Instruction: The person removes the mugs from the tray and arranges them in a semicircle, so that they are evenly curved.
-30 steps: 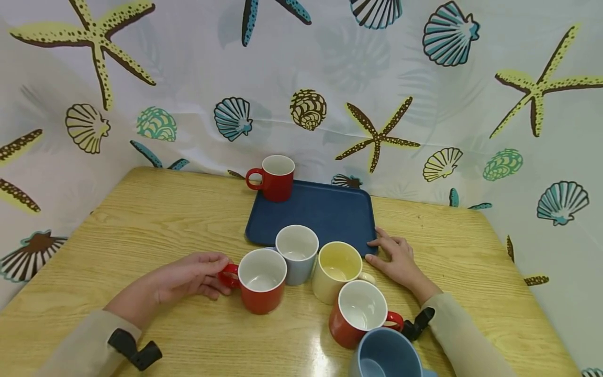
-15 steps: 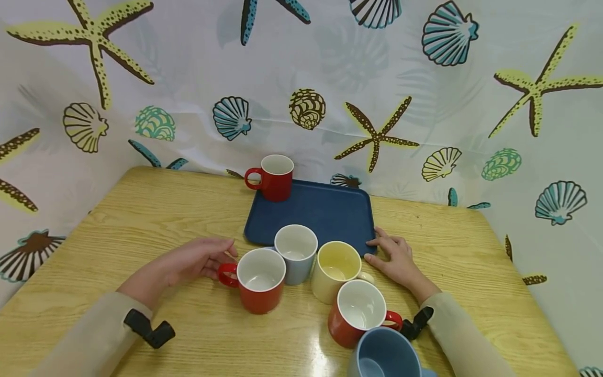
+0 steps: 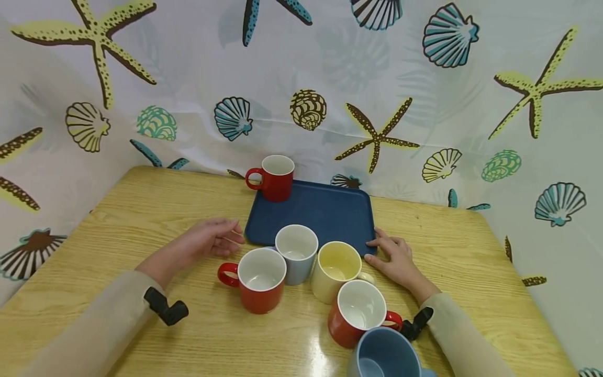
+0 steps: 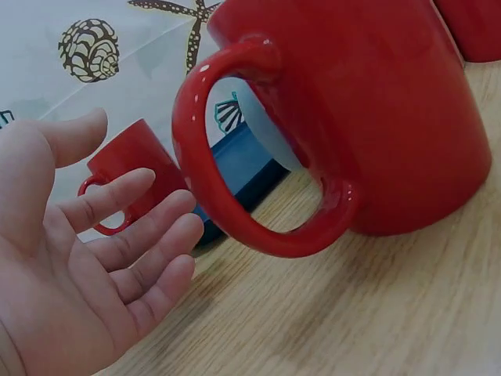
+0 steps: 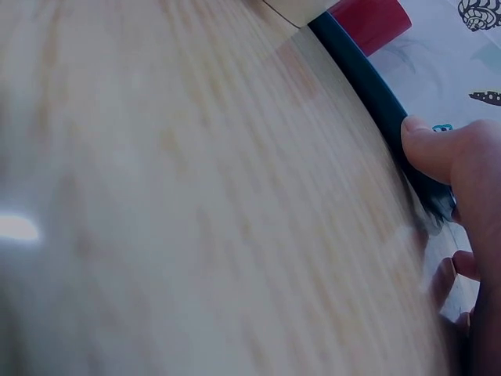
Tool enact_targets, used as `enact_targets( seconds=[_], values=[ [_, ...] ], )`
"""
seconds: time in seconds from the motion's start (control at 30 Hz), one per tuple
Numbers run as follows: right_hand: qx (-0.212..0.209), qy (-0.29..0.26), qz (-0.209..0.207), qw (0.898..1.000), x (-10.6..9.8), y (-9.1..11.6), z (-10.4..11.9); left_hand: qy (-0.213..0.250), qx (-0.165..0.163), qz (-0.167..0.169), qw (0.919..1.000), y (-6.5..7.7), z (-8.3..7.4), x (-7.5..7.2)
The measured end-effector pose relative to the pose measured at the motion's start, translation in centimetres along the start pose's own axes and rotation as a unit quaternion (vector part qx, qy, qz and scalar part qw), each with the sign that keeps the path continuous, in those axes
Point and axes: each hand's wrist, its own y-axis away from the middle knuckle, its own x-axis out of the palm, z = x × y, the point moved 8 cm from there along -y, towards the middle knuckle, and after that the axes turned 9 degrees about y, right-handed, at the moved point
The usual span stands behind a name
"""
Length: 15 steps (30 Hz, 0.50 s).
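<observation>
My left hand (image 3: 207,242) holds nothing, its fingers extended and slightly bent, between the tray's near left corner and the red mug's handle. This red mug (image 3: 261,298), white inside, stands before the tray, handle left; in the left wrist view the mug (image 4: 376,117) looms beside my fingers, apart from them. My right hand (image 3: 395,259) grips the near right corner of the blue tray (image 3: 325,209), its thumb (image 5: 427,149) against the rim in the right wrist view. On the tray's far left corner stands another red mug (image 3: 277,186).
A light blue mug (image 3: 298,267) and a yellow mug (image 3: 325,285) stand in front of the tray. Nearer, another red mug (image 3: 344,327) and a blue mug (image 3: 388,351) line up by my right sleeve. A patterned cloth (image 3: 282,63) hangs behind the wooden table (image 3: 165,204).
My left hand has let go of the near red mug's handle and moved up and slightly right, toward the tray's left corner. My right hand stays at the tray; the mugs have not moved.
</observation>
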Motion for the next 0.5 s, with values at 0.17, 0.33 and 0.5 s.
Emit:
enact_targets(
  seconds=[0.17, 0.33, 0.5],
  values=[
    [0.004, 0.0, 0.003, 1.0, -0.1, 0.0, 0.0, 0.006, 0.019, -0.012, 0.9997, -0.8, -0.7, -0.4],
    [0.004, -0.002, 0.004, 1.0, -0.2, 0.0, 0.1, 0.007, 0.033, -0.031, 0.9989, -1.8, -1.0, -1.2],
    [0.003, -0.006, 0.0, 1.0, -0.1, 0.1, 0.1, -0.005, 0.06, -0.037, 0.9975, -2.9, -1.9, -1.7]
  ],
)
